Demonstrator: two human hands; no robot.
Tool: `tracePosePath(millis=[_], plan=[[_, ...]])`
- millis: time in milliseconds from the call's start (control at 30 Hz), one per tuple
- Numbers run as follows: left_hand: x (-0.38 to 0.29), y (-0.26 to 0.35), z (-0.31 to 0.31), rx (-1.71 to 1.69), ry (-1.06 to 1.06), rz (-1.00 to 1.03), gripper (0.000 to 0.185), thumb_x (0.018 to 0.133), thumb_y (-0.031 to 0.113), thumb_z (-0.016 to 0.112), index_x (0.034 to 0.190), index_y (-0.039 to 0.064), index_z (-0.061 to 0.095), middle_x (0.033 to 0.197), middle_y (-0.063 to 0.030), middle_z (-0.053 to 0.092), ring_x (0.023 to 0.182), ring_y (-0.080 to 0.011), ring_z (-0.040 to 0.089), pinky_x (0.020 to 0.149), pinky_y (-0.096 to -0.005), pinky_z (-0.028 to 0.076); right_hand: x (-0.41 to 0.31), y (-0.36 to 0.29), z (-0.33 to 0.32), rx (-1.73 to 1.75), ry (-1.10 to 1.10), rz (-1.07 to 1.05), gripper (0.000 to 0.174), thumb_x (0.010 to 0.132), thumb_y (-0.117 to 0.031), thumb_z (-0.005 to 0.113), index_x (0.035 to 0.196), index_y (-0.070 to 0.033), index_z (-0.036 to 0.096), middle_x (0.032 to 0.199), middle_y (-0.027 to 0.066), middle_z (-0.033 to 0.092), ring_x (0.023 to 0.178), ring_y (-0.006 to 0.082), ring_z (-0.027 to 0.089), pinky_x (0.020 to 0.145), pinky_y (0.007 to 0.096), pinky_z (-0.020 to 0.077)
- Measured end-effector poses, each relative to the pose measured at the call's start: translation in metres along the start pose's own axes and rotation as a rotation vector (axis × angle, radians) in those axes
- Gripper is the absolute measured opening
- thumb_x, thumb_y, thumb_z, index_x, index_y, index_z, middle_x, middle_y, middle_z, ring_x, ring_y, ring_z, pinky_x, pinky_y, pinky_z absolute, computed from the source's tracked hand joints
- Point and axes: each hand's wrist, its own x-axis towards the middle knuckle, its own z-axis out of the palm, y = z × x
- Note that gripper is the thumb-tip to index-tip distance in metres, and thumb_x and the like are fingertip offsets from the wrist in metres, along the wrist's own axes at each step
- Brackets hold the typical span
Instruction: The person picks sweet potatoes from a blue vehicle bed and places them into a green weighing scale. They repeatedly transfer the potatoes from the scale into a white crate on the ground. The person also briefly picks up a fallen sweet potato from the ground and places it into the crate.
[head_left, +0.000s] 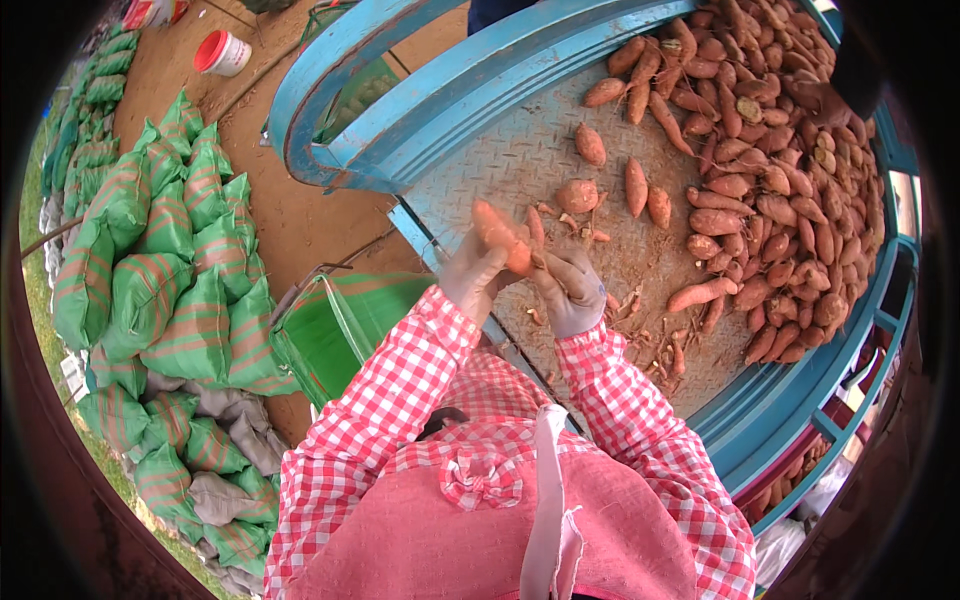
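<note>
A reddish sweet potato (501, 234) is held in my gloved left hand (471, 279), tilted above the edge of a blue metal truck bed (487, 150). The fingers of my right hand (571, 291), also gloved, pinch the tapered end of that same sweet potato. Just beyond my hands, a rounder sweet potato (577, 196) and a few others lie loose on the tread plate. Root scraps (667, 356) are scattered to the right of my right hand.
A large heap of sweet potatoes (780, 202) covers the bed's right side, where another person's hand (829, 103) reaches in. At my left, an open green sack (337, 330) hangs by the bed edge. Filled green sacks (187, 315) stand on the ground near a white bucket (223, 54).
</note>
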Motion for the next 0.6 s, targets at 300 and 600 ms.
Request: tracePosePath(millis=[300,600], plan=[[-0.025,-0.008,-0.016,-0.184,-0.002,0.042,0.051,0.089,0.019,0.07,0.134,0.014,0.046,0.125,-0.0045,0.055,0.119,-0.025,0.054,0.097,-0.0473,0.047,-0.009,0.001,-0.03,-0.255,-0.08,0.085,0.035,0.083,-0.018,0.067,0.113,-0.001,0.061,0.097,0.021,0.066,0.089,0.0398,0.064,0.08,0.0476,0.0504],[-0.039,-0.037,-0.01,0.048,0.27,-0.467,0.045,0.091,0.055,0.059,0.11,0.014,0.056,0.08,-0.004,0.06,0.057,-0.0149,0.051,0.047,-0.0284,0.035,-0.067,-0.002,0.005,-0.43,-1.184,0.068,0.024,0.088,-0.031,0.06,0.099,-0.011,0.068,0.08,0.0143,0.069,0.077,0.0343,0.068,0.067,0.0459,0.0529]])
